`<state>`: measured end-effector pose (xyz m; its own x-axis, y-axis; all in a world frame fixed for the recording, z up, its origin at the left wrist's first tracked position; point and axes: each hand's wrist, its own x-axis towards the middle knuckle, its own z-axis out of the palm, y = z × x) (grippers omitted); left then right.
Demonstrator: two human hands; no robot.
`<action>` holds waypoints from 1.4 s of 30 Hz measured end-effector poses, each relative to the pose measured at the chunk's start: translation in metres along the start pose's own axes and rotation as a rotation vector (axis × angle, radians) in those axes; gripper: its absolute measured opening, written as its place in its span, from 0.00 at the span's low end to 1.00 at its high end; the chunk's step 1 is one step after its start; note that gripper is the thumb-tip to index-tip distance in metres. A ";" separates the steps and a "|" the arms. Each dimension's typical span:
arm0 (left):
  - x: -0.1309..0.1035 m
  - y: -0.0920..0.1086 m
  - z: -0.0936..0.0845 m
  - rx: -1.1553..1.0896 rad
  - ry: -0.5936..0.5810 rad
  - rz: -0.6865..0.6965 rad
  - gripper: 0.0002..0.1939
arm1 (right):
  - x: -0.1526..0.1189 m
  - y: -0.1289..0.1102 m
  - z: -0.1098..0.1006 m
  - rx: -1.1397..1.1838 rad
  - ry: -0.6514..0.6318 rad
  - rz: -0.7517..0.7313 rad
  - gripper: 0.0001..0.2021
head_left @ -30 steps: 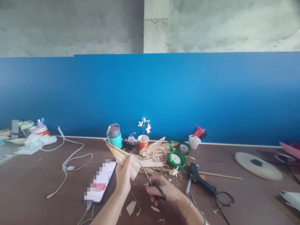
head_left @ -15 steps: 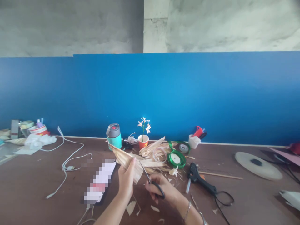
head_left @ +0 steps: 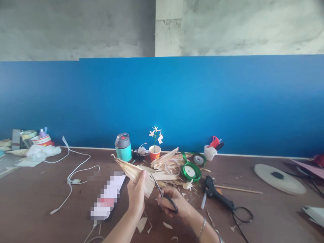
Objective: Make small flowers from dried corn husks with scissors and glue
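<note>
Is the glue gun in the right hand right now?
No, the right hand holds scissors, while the glue gun lies on the table.

Flowers (head_left: pixel 156 135) stand in a cup (head_left: pixel 155 154) at the worktop's (head_left: pixel 235 216) far side, between flask (head_left: pixel 123 148) left and ribbon spool (head_left: pixel 190 171) right.

My 2 bare forearms come in from the bottom of my view, the left forearm (head_left: pixel 123 224) slanting up to the right and the right forearm (head_left: pixel 209 234) up to the left, so my hands are near each other yet apart. My left hand (head_left: pixel 136 195) is closed in a pinch, thumb upright and pointing away from me, its other fingers mostly hidden. My right hand (head_left: pixel 174 202) is curled in a grip, fingers bent and pointing leftward.
</note>
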<state>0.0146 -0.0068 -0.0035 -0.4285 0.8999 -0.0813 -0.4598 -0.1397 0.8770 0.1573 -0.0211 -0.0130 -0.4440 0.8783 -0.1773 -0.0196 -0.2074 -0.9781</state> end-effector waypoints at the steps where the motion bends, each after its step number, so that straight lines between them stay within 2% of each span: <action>1: 0.000 0.000 0.000 -0.003 0.004 0.006 0.21 | 0.000 -0.001 0.000 -0.001 0.000 0.002 0.18; 5: 0.000 -0.001 0.000 -0.018 0.013 0.009 0.21 | -0.002 -0.004 0.001 -0.009 0.001 0.001 0.19; 10: 0.000 -0.001 0.000 0.004 0.036 0.014 0.23 | -0.002 0.000 -0.001 0.010 -0.097 0.009 0.18; 18: 0.003 -0.006 -0.006 0.111 0.052 0.114 0.22 | -0.001 0.006 -0.003 0.093 -0.133 0.042 0.18; 28: -0.002 0.001 -0.008 0.366 0.097 0.297 0.20 | -0.006 -0.003 -0.004 0.168 -0.213 0.062 0.17; 42: -0.004 0.001 -0.008 0.381 0.074 0.318 0.19 | -0.005 -0.005 -0.003 0.138 -0.159 0.060 0.17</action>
<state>0.0098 -0.0142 -0.0063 -0.5619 0.8035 0.1969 0.0139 -0.2289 0.9734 0.1628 -0.0234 -0.0080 -0.5834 0.7859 -0.2047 -0.1066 -0.3240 -0.9401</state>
